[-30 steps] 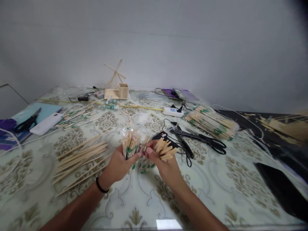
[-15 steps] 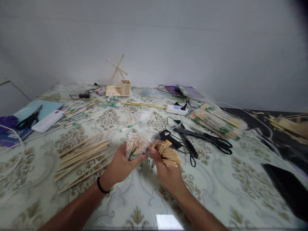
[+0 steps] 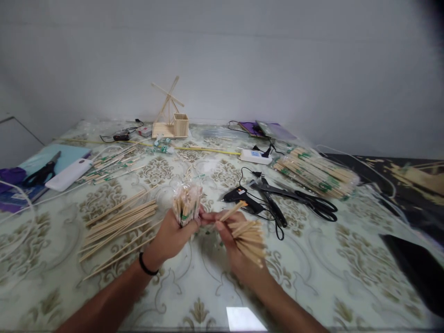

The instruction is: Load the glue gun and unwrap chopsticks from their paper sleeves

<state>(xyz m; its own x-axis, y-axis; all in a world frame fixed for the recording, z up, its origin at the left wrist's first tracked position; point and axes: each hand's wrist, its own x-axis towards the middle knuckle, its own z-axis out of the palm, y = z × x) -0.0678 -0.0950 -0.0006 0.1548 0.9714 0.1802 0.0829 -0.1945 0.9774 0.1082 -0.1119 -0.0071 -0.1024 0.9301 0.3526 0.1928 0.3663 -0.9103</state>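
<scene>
My left hand (image 3: 176,236) is closed around a bundle of wrapped chopsticks (image 3: 187,203), held upright with clear plastic about their top ends. Beside it, my right hand (image 3: 239,249) grips a bunch of bare wooden chopsticks (image 3: 249,236) that fan out to the right; one of them points up and apart from the others. The fingertips of both hands meet or nearly meet between the bundles. Loose bare sticks (image 3: 121,222) lie on the patterned tablecloth left of my left hand. A black glue gun (image 3: 243,196) rests just beyond my right hand.
Large scissors (image 3: 305,201) and a black-handled tool (image 3: 274,208) lie to the right. Behind them are a pack of wrapped chopsticks (image 3: 315,173) and a power strip (image 3: 255,156). A stick windmill model (image 3: 180,125) stands at the back. A black tablet-like slab (image 3: 412,268) lies far right.
The left bundle has turned more upright and shifted slightly left. In my right hand the bare chopsticks have tilted downward, with one now sticking up.
</scene>
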